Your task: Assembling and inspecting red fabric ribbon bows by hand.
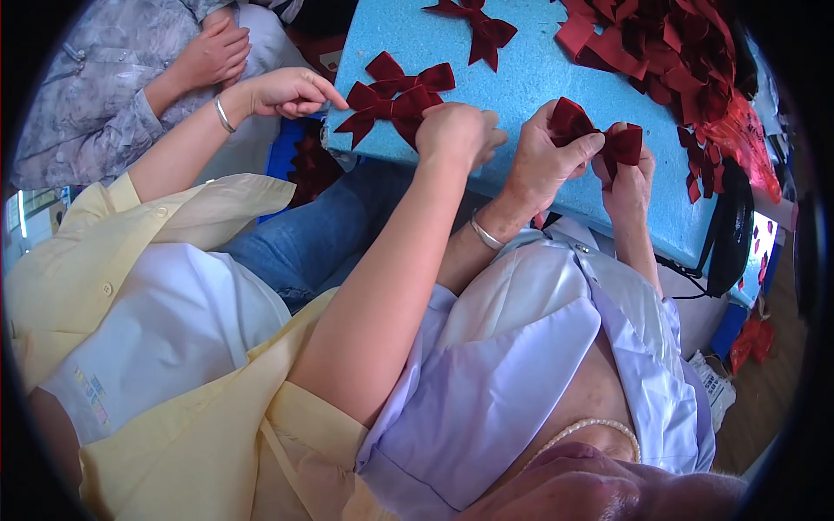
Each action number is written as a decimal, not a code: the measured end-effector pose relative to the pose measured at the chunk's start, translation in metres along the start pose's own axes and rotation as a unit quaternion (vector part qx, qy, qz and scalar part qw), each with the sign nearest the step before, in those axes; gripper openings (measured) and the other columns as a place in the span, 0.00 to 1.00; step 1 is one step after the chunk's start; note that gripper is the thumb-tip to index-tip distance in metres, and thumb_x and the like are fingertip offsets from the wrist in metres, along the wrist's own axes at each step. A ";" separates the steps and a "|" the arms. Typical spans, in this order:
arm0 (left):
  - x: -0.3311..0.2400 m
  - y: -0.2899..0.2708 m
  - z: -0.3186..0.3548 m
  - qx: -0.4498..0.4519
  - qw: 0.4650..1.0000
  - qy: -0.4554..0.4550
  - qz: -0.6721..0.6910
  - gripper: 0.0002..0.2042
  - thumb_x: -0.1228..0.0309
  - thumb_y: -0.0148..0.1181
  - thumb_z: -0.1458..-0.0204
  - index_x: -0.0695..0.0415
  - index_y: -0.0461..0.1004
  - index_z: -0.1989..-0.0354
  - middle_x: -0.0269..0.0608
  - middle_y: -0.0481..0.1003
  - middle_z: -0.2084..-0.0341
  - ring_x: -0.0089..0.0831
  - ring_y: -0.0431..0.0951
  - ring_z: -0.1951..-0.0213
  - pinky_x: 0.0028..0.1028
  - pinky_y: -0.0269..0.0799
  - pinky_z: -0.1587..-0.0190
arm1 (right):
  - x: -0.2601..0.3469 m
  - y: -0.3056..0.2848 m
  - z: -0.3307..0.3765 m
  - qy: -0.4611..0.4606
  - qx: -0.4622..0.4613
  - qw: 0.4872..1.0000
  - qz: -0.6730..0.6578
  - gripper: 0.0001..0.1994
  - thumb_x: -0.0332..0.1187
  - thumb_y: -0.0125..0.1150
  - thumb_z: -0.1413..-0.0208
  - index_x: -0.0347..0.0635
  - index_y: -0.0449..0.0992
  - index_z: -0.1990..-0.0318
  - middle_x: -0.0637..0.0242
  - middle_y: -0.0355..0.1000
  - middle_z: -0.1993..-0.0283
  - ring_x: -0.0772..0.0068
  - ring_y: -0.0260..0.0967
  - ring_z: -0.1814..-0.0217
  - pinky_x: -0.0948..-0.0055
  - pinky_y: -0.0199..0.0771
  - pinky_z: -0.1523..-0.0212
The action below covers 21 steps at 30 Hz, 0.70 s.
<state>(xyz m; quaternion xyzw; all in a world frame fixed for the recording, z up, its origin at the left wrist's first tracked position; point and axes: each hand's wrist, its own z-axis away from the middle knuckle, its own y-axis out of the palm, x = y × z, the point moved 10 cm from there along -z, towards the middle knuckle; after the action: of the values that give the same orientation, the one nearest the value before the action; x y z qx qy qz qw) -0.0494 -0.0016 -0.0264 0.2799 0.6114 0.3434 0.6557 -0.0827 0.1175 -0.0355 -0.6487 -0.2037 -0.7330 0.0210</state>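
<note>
The left hand (300,92) has its index finger stretched out, the tip at or just beside the left side of a dark red bow (380,108); its other fingers curl in. The right hand (456,135) is half closed over that bow's right side; its fingertips are turned away, so I cannot tell whether it grips anything. The bow lies near the front edge of a blue table (530,74), overlapping a second bow (382,66) behind it. The step in hand looks like placing or straightening bows; the next move seems to call for a light touch that spares the loops. To the right, a co-worker's hand (547,165) helps hold another bow (569,122). Farther back lies a heap of red ribbon (660,43)
</note>
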 end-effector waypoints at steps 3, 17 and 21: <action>0.009 0.000 -0.008 0.006 1.000 -0.004 0.012 0.09 0.77 0.64 0.49 0.58 0.67 0.66 0.33 0.71 0.77 0.17 0.66 0.80 0.19 0.57 0.83 | 0.003 -0.009 -0.003 0.000 -0.025 0.999 -0.029 0.09 0.38 0.54 0.38 0.42 0.71 0.61 0.77 0.63 0.77 0.86 0.50 0.83 0.82 0.44 0.82; -0.011 -0.007 0.002 -0.055 0.997 0.053 -0.033 0.07 0.72 0.58 0.43 0.56 0.64 0.63 0.31 0.71 0.74 0.14 0.67 0.78 0.17 0.58 0.82 | 0.000 -0.004 0.001 -0.015 -0.013 1.000 0.001 0.11 0.38 0.54 0.38 0.39 0.72 0.63 0.71 0.66 0.76 0.85 0.51 0.85 0.81 0.43 0.84; -0.006 -0.008 -0.002 -0.054 0.997 0.061 0.002 0.07 0.71 0.58 0.42 0.56 0.64 0.64 0.31 0.72 0.73 0.14 0.67 0.77 0.17 0.59 0.82 | 0.003 -0.005 0.002 -0.028 -0.019 0.999 -0.004 0.10 0.37 0.55 0.39 0.38 0.73 0.63 0.69 0.69 0.73 0.85 0.51 0.85 0.81 0.43 0.84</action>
<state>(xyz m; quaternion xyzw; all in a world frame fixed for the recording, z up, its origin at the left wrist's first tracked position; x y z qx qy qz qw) -0.0507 -0.0109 -0.0290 0.2240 0.6305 0.3938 0.6303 -0.0832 0.1235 -0.0338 -0.6686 -0.1930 -0.7181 0.0000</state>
